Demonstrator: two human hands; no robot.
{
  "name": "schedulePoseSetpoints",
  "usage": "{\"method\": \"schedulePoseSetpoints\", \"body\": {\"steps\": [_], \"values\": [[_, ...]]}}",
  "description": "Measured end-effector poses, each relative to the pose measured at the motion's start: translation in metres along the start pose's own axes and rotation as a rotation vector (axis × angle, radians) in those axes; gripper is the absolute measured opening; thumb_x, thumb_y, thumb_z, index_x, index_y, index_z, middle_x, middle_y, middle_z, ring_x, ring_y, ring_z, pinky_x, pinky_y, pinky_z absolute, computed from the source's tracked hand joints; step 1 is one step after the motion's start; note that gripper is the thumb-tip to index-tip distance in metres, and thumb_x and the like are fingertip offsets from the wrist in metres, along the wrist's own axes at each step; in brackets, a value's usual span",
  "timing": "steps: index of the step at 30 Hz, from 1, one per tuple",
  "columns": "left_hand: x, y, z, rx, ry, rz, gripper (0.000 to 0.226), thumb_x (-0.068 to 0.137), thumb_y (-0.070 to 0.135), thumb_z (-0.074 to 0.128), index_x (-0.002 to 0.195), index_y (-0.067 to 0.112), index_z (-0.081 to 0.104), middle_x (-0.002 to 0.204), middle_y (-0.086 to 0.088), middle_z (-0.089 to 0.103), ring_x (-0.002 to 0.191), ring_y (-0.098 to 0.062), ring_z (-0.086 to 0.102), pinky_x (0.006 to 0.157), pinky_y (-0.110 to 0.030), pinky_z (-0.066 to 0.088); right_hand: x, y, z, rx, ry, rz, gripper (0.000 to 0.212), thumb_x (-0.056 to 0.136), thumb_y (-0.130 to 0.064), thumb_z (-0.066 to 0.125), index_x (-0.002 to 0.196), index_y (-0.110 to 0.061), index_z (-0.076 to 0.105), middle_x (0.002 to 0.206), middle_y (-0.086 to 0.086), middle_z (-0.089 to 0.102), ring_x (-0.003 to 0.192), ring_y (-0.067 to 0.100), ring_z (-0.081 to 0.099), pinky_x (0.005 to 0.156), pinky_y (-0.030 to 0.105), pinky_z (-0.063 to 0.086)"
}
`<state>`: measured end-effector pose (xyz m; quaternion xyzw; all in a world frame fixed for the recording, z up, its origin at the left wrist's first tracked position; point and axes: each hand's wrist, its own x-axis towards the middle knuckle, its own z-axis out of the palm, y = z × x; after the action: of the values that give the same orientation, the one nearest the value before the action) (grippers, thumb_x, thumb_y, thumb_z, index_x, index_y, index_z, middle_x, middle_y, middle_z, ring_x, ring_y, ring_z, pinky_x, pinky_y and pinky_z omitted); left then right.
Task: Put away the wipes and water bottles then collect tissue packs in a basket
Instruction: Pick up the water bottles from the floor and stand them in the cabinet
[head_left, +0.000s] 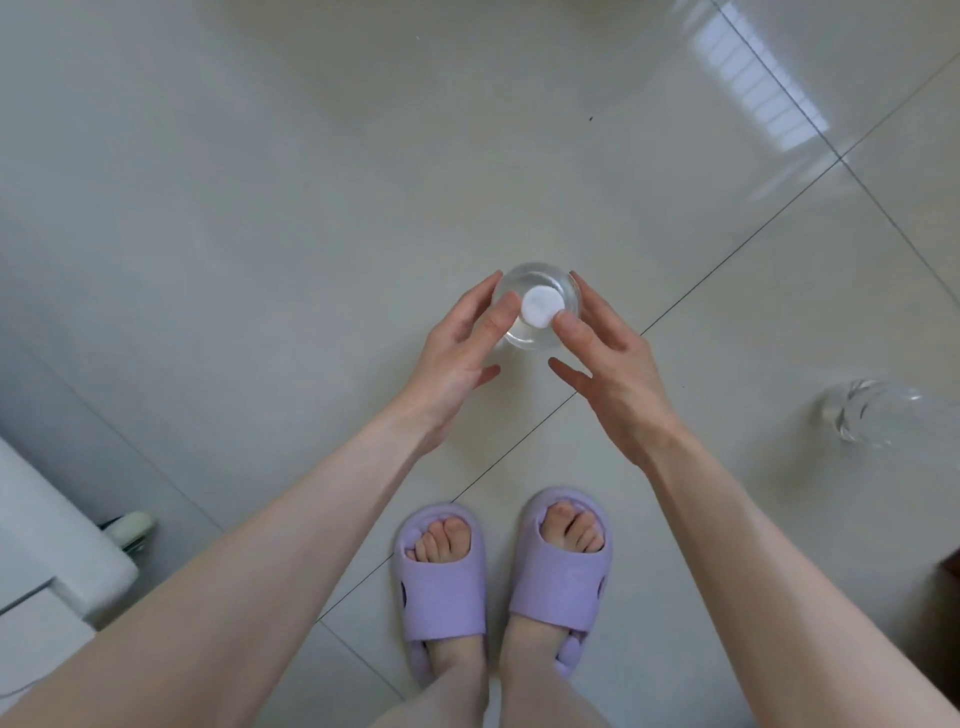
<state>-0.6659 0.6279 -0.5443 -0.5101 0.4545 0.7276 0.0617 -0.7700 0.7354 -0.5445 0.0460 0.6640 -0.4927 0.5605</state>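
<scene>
Bare forearms reach down above lilac foam slippers (441, 582). Left hand (457, 345) and right hand (615, 364) both spread, fingers straight, flanking clear plastic water bottle with white cap (540, 307); thumbs beside cap, neither hand wrapped round it. Bottle upright over glossy cream tiled floor (311, 156). Risk: flat-palm squeeze on smooth wall probably slips, so bottle drops or tips toward toes. Second clear bottle (872, 410) well apart, right; may get forgotten.

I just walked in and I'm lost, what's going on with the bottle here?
A person in purple slippers stands over an upright clear water bottle with a white cap. The left hand and right hand flank it, fingers fairly straight, thumbs by the cap. A second bottle lies on the floor to the right.
</scene>
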Motion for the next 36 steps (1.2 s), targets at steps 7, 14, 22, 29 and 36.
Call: {"method": "schedulePoseSetpoints", "body": {"steps": [7, 14, 22, 29, 36], "values": [[-0.02, 0.02, 0.006, 0.01, 0.021, 0.017, 0.08, 0.066, 0.069, 0.056, 0.137, 0.032, 0.048, 0.136, 0.013, 0.055, 0.122, -0.004, 0.053, 0.101, -0.044, 0.046, -0.019, -0.014, 0.007, 0.083, 0.056, -0.009, 0.088, 0.058, -0.057, 0.073, 0.138, -0.03, 0.05, 0.136, -0.014, 0.057, 0.125, 0.008, 0.055, 0.106, 0.034, 0.045], [-0.135, 0.089, 0.02, 0.065, -0.032, 0.075, 0.054, 0.079, 0.06, 0.051, 0.128, 0.039, 0.054, 0.124, 0.022, 0.06, 0.109, 0.004, 0.055, 0.098, -0.037, 0.045, -0.138, -0.089, 0.022, 0.093, 0.102, 0.007, 0.074, 0.07, -0.052, 0.072, 0.138, -0.03, 0.051, 0.136, -0.01, 0.058, 0.126, 0.013, 0.054, 0.106, 0.039, 0.043], [-0.275, 0.154, 0.026, 0.16, -0.106, 0.188, 0.045, 0.075, 0.068, 0.054, 0.119, 0.059, 0.052, 0.13, 0.009, 0.052, 0.108, 0.01, 0.053, 0.088, -0.016, 0.041, -0.291, -0.18, 0.045, 0.093, 0.181, -0.053, 0.093, 0.051, -0.067, 0.063, 0.134, -0.023, 0.056, 0.134, -0.007, 0.06, 0.125, 0.011, 0.054, 0.109, 0.043, 0.041], [-0.357, 0.172, 0.033, 0.199, -0.072, 0.336, 0.083, 0.062, 0.074, 0.056, 0.136, 0.037, 0.045, 0.131, 0.001, 0.04, 0.125, -0.01, 0.047, 0.107, -0.03, 0.039, -0.394, -0.212, 0.065, 0.08, 0.213, -0.183, 0.031, 0.063, -0.062, 0.057, 0.077, -0.04, 0.074, 0.079, -0.016, 0.072, 0.091, 0.014, 0.071, 0.087, 0.036, 0.054], [-0.432, 0.138, 0.02, 0.127, -0.177, 0.484, 0.056, 0.08, 0.047, 0.063, 0.127, 0.018, 0.05, 0.108, 0.004, 0.067, 0.096, -0.006, 0.064, 0.075, -0.015, 0.049, -0.473, -0.161, 0.092, 0.197, 0.261, -0.199, 0.043, 0.058, -0.071, 0.059, 0.081, -0.038, 0.074, 0.107, -0.002, 0.072, 0.107, 0.024, 0.065, 0.079, 0.034, 0.056]]}}
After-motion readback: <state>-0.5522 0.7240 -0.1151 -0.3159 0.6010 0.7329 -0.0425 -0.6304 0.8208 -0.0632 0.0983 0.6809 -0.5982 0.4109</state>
